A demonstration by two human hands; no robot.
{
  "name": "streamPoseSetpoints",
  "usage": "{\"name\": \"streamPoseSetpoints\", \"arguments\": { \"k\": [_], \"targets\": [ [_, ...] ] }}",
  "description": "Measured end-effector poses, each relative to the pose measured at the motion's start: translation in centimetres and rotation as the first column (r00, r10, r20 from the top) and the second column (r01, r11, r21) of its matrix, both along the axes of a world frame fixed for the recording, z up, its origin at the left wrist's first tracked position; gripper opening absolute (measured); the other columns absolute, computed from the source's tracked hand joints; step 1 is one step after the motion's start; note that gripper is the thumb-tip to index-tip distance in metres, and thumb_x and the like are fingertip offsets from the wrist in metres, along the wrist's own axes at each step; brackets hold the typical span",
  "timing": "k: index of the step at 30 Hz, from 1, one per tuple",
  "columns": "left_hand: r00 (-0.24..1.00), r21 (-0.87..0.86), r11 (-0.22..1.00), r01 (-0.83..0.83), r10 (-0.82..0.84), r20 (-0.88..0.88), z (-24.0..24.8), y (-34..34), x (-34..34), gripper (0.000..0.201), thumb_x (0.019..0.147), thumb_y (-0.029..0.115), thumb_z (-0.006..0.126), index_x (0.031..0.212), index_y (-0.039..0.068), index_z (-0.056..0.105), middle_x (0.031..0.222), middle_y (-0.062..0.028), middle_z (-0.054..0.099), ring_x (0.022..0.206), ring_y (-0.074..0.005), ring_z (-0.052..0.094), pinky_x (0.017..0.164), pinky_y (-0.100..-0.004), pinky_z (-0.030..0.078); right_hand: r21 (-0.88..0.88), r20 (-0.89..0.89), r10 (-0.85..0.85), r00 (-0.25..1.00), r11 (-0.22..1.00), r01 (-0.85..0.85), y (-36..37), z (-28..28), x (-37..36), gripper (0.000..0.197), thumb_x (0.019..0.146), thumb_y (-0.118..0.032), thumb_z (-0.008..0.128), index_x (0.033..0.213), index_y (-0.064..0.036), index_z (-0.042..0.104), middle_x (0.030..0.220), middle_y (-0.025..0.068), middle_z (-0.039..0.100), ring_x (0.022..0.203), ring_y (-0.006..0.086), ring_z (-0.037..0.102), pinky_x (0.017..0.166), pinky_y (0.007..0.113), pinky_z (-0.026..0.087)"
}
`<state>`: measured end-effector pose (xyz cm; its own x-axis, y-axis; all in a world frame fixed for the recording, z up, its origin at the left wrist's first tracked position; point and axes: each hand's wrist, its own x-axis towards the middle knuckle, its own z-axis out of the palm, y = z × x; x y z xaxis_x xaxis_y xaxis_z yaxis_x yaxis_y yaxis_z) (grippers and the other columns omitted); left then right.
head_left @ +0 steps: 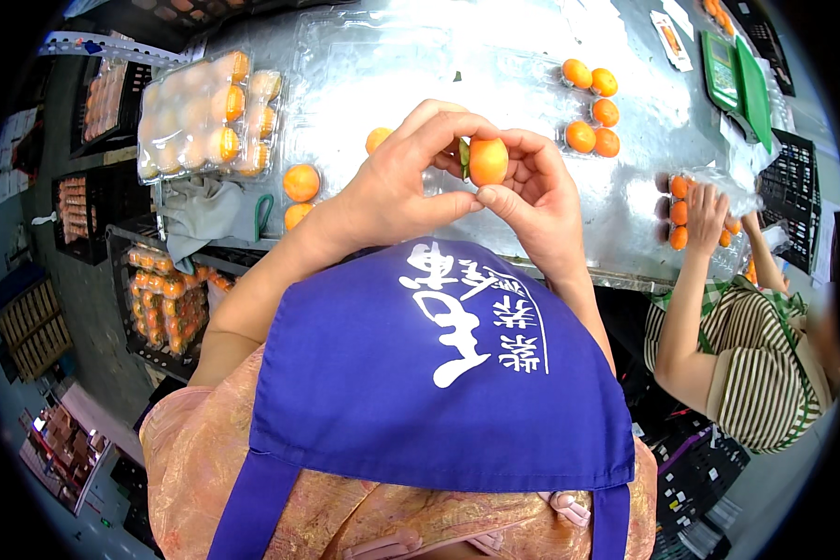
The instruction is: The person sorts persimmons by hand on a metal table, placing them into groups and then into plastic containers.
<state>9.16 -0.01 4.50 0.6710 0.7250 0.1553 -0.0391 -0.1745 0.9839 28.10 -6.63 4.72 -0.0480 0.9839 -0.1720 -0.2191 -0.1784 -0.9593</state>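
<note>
A small orange (pixel 488 162) with a green leaf (pixel 464 157) at its left side is held up above the metal table. My right hand (pixel 543 201) grips it from the right, thumb and fingers curled around it. From the left, my left hand (pixel 397 173) closes in with thumb and index finger at the fruit and leaf; its other fingertips are partly hidden. Beside my left wrist, a few loose oranges (pixel 301 182) sit in an open clear plastic tray (pixel 345 79). Another orange (pixel 378 140) shows just behind my left hand.
Stacked clear boxes of oranges (pixel 191 117) stand at the left, beside a grey cloth (pixel 205 215). Several oranges (pixel 606 113) sit in a clear tray at the right. Farther right, a co-worker's hand (pixel 706 219) handles packed oranges near a green scale (pixel 733 79).
</note>
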Motion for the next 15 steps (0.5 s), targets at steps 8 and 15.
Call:
{"name": "streamPoseSetpoints", "arguments": {
  "k": [8,15],
  "targets": [
    [0.996,0.114,0.99,-0.085,0.082,0.024,-0.8,-0.3,0.3,0.05,0.079,-0.004,0.068,0.126,0.006,0.055,0.121,-0.0108,0.053,0.112,-0.0245,0.062,0.096,-0.0361,0.056,0.093,0.162,-0.001,0.987,0.996,-0.014,-0.3,0.2,-0.3,0.049,0.083,0.0,0.076,0.126,-0.0008,0.052,0.11,0.0062,0.062,0.092,0.0088,0.062,0.082,0.024,0.052],
    [0.979,-0.277,0.96,0.031,0.027,0.203,-1.3,-0.5,0.0,0.05,0.086,-0.005,0.067,0.131,0.004,0.049,0.128,-0.0085,0.053,0.12,-0.0202,0.059,0.101,-0.0348,0.052,0.142,0.198,-0.031,0.98,0.99,0.003,-0.2,0.1,-0.1,0.044,0.085,-0.004,0.076,0.123,-0.0005,0.054,0.111,0.0059,0.062,0.092,0.0088,0.061,0.079,0.024,0.051]
  ]
}}
